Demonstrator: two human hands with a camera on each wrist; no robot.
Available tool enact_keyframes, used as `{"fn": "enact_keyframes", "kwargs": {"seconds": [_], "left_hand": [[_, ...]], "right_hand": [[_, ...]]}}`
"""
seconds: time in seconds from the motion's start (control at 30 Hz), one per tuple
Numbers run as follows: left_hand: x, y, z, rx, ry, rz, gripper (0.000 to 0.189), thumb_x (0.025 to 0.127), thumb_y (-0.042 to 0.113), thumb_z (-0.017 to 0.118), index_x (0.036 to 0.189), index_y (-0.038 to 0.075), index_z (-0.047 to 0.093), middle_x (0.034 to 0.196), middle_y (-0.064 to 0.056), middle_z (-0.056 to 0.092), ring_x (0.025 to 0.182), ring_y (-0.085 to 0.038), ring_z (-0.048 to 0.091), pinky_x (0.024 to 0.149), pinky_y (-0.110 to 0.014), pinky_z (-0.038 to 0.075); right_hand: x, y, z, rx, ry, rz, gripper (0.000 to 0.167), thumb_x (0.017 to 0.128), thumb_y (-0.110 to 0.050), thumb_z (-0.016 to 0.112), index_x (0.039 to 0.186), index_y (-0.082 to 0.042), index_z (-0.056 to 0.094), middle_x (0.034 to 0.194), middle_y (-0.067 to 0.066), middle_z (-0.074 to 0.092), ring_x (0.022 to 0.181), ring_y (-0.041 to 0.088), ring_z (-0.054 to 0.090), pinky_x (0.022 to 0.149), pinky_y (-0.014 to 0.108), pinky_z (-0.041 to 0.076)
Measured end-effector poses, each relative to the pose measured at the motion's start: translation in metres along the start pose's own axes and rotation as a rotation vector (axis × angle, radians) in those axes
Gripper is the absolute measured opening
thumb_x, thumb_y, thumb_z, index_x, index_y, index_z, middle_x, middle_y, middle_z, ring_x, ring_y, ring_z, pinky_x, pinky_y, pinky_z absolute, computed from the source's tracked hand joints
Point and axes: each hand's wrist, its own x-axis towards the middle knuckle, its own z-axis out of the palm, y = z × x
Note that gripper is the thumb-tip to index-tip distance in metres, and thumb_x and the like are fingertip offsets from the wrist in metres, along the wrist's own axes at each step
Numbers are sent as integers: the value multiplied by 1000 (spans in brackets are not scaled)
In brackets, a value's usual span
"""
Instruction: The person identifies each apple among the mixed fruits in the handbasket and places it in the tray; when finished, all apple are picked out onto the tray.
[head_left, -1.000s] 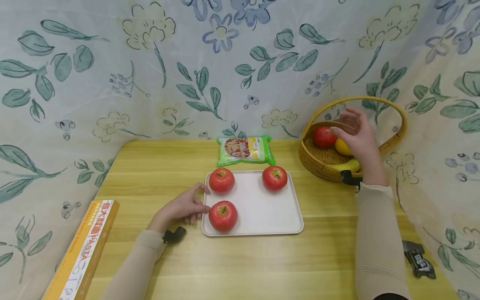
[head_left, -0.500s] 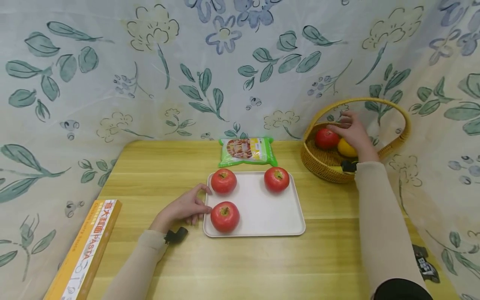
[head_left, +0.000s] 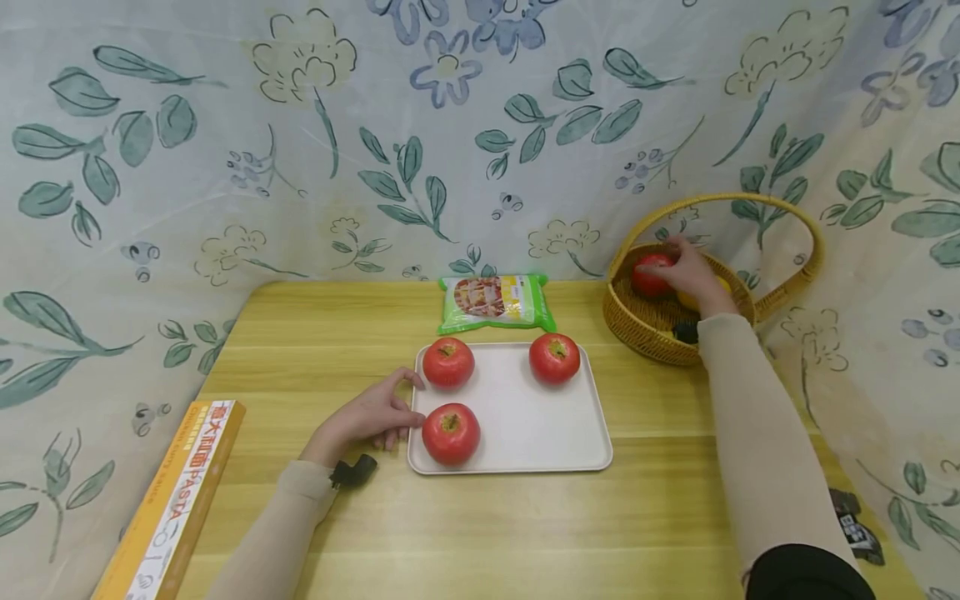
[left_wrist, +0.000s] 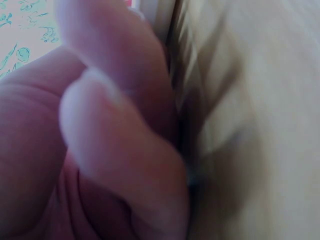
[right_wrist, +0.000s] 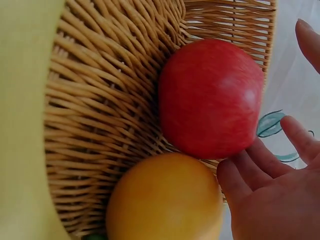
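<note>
My right hand (head_left: 693, 271) reaches into the wicker basket (head_left: 633, 327) over a red apple (head_left: 649, 282). In the right wrist view the fingers touch the lower side of the apple (right_wrist: 210, 97), beside an orange fruit (right_wrist: 165, 200), while the thumb stands apart from it. My left hand (head_left: 367, 415) rests on the table, thumb and index fingertip touching the left rim of a white tray (head_left: 536, 425). Its fingers (left_wrist: 125, 150) look loosely bent in the left wrist view. Apples lie on the tray at back left (head_left: 448, 363), front left (head_left: 451, 434) and back right (head_left: 554, 359).
A green food packet (head_left: 495, 303) lies behind the tray. A long pasta box (head_left: 176, 500) lies at the left, and a small black packet (head_left: 858, 529) at the right. The basket's tall handle (head_left: 720, 198) arches above my right hand. A blurred yellow shape (right_wrist: 25, 120) fills the right wrist view's left side.
My right hand has moved left and down into the basket, onto the red apple. The left hand and the tray stay in place; the head view has shifted slightly.
</note>
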Motion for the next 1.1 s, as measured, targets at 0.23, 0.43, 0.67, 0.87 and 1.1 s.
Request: {"fn": "enact_keyframes", "kwargs": {"seconds": [0.23,0.43,0.67,0.87,1.1], "left_hand": [[0,0,1,-8,1,-7,64,92,31,83,141,23,43,70,-5,69,46,-16,58,43,-24,44],[0,-1,1,-8,3,-7,64,92,31,83,141,23,43,70,-5,68,46,-16,58,43,-25,44],[0,-1,0,-2,4,2,63,93,31,83,141,22,43,69,-5,68,45,-16,57,43,-24,44],[0,-2,1,-10,1,0,63,92,31,83,141,22,43,70,-5,69,45,-16,58,43,-24,45],[0,-1,0,-4,6,-2,63,92,32,83,141,23,43,70,-5,69,45,-16,57,43,-24,45]], "right_hand": [[0,0,7,-23,5,1,101,98,-47,75,168,-2,18,170,32,25,152,54,32,125,67,29],[2,-1,9,-143,14,-28,93,97,-45,76,162,3,31,162,38,32,147,55,34,123,68,29],[0,0,12,-222,-3,-11,83,96,-46,76,152,5,43,151,41,34,137,55,36,118,69,33],[1,4,15,-199,-41,-2,84,93,-42,81,150,3,39,149,40,39,134,55,42,114,71,39],[2,7,16,-208,-66,-2,84,93,-34,81,151,2,33,150,41,39,135,57,43,115,71,39]]}}
